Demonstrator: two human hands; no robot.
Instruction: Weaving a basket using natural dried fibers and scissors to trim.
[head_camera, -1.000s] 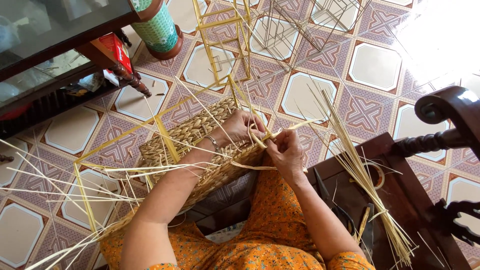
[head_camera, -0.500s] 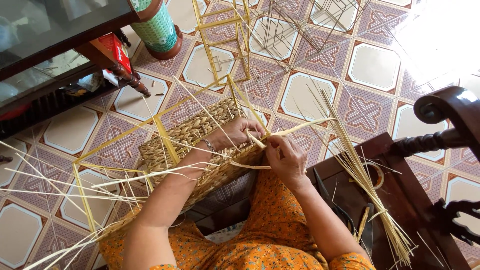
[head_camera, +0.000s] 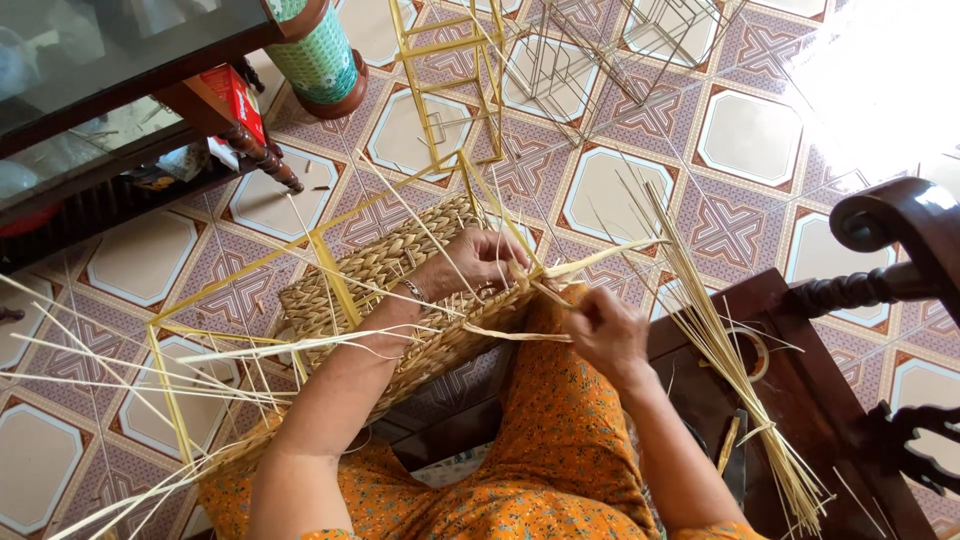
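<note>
A half-woven straw basket (head_camera: 375, 275) on a yellow wire frame (head_camera: 245, 265) lies across my lap, its loose pale strands fanning out to the left. My left hand (head_camera: 478, 262) rests on the basket's woven edge near a frame corner, fingers curled over the weave. My right hand (head_camera: 605, 332) is just right of it, pinching a flat pale strand (head_camera: 510, 333) that runs from the weave. Another strand (head_camera: 600, 258) leads up and right from the corner between my hands.
A bundle of straw stalks (head_camera: 725, 365) lies on the dark wooden chair (head_camera: 800, 400) at my right, beside a tape ring (head_camera: 750, 352). Empty yellow and bare wire frames (head_camera: 450, 80) stand on the patterned tile floor ahead. A glass-topped table (head_camera: 110, 90) and a green vase (head_camera: 320, 60) are at the upper left.
My right hand has drawn down and to the right, pulling its strand out from the weave. My left hand stays on the basket edge.
</note>
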